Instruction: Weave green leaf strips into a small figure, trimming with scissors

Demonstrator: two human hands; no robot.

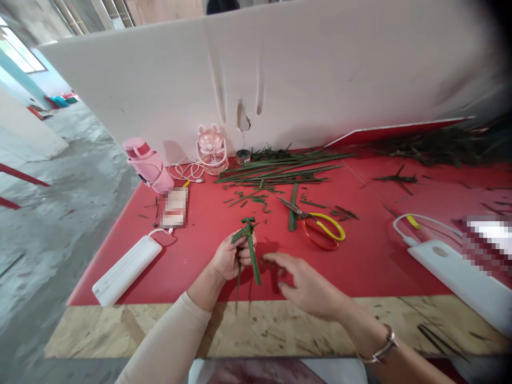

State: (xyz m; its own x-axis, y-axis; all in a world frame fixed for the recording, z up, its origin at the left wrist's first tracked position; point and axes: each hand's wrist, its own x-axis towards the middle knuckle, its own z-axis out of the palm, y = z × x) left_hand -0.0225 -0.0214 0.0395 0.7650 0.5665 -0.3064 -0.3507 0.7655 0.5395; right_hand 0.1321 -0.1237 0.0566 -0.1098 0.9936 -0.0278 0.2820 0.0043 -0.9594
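While left hand (230,260) grips leaf (255,261), gap before edge (256,356)

The folded leaf piece (248,229) was deep green, bunched at its top into a small cluster, and held in the left hand (231,258). One broad, flat strip (254,262) slanted downward from the cluster to a loose end; a much thinner strand (239,288) hung nearly straight below the hand.

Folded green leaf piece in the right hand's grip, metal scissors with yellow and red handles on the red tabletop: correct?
Wrong hand: the head view shows the folded green leaf piece in the grip of the left hand. The metal scissors do lie on the red tabletop.
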